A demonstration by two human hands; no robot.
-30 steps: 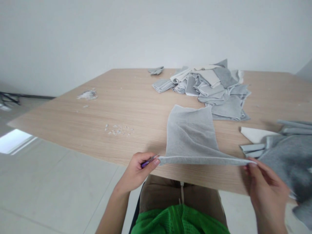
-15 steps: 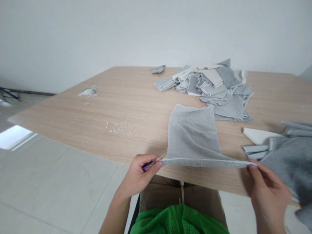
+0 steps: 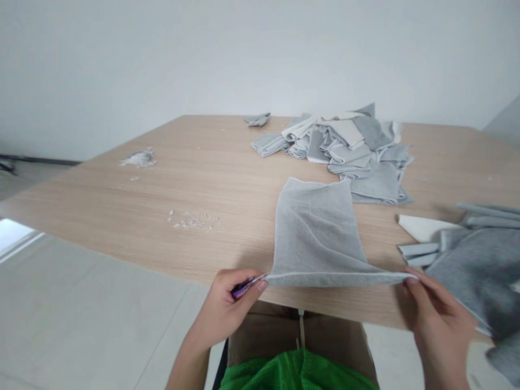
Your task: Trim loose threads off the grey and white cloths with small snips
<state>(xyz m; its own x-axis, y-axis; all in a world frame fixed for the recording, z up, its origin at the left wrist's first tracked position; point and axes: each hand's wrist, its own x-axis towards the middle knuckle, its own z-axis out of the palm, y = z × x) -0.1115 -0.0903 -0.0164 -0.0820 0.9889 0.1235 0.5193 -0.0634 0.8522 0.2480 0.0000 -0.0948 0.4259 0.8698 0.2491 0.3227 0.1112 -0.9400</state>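
A thin grey cloth lies partly on the table, its near edge stretched taut between my two hands. My left hand is closed, pinching the left near corner between thumb and forefinger. Also tucked in that hand is a small pair of purple-handled thread snips, with its metal tip pointing toward the cloth; the rest is hidden by the fingers. At the right near corner, my right hand pinches the cloth closed between thumb and fingers.
Beyond the cloth is a heap of folded grey and white cloths, with one small folded cloth apart. More grey cloths hang over the table's right front edge. Thread scraps and a lint pile lie on the wooden table.
The view has shifted slightly, so the table things sit a little further left. Both hands keep their pinch; the cloth's near edge has tilted and hangs slightly differently.
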